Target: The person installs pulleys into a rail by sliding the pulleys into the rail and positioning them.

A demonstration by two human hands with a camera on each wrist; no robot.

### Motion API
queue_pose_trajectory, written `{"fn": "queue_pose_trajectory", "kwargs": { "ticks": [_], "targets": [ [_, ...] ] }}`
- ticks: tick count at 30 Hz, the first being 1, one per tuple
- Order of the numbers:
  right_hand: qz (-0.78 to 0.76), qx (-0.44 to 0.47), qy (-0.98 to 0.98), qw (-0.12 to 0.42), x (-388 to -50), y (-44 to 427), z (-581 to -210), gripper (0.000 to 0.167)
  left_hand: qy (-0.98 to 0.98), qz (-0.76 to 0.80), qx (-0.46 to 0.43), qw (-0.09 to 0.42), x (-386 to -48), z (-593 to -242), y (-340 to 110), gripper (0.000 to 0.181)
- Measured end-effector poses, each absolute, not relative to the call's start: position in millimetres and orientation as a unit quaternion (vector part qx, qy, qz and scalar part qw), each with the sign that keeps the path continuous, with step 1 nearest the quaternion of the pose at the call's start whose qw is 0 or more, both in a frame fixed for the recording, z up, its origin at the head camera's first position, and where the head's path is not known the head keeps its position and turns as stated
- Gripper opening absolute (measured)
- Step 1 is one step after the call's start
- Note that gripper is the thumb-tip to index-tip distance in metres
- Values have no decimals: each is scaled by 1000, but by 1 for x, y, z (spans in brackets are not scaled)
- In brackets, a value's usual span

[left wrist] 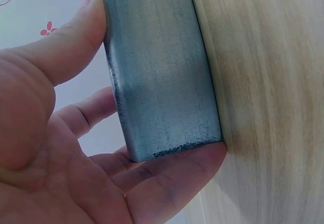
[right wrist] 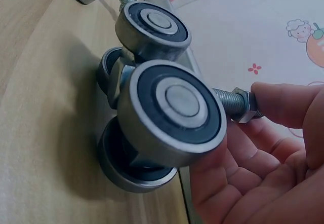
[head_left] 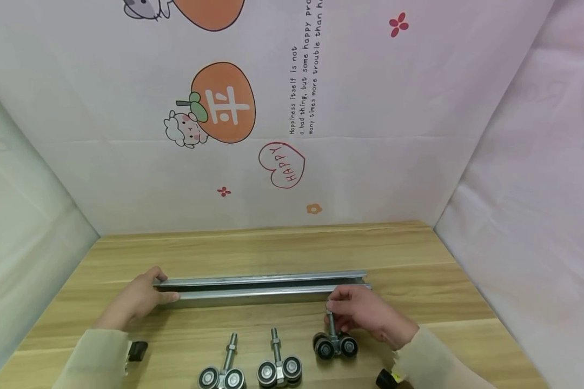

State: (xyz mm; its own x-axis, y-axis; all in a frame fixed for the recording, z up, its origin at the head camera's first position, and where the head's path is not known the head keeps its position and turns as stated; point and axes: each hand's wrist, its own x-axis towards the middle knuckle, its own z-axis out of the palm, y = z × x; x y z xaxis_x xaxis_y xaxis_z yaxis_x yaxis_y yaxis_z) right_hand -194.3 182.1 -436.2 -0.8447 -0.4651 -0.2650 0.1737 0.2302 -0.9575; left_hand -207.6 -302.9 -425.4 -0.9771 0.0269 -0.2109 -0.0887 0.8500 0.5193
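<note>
On a wooden tabletop (head_left: 418, 259), our left hand (head_left: 138, 297) grips the left end of a steel channel rail (head_left: 258, 297); our right hand (head_left: 367, 314) pinches the threaded stem (right wrist: 228, 101) of a four-wheeled roller trolley (head_left: 334, 346) near the rail's right end. We'd do well to hold the rail steady and the wheels (right wrist: 182, 97) level.

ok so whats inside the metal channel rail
In the head view, only a dark gap shows between the two long edges of the metal channel rail; no object can be made out. The left hand covers its left end, and the near side hides the bottom.
</note>
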Motion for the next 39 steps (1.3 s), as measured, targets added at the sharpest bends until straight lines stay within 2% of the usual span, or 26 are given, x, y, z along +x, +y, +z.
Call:
{"fn": "queue_pose_trajectory", "kwargs": {
  "ticks": [17, 23, 28, 34, 39],
  "targets": [
    [-576, -147, 780, 198, -186, 179, -421, 16, 955, 278, -13, 101, -207, -427, -303, 69],
    [-561, -163, 785, 205, -183, 183, -415, 14, 956, 275, -16, 103, -208, -428, -304, 70],
    [-503, -231, 804, 219, -179, 191, -408, 7, 957, 271, -13, 100, -208, -429, -304, 70],
    [-428, -295, 825, 219, -173, 200, -400, 16, 957, 272, -14, 100, -208, -429, -304, 70],
    [-442, -263, 835, 197, -169, 199, -406, 22, 956, 276, -12, 99, -207, -429, -303, 69]
  ]
}}
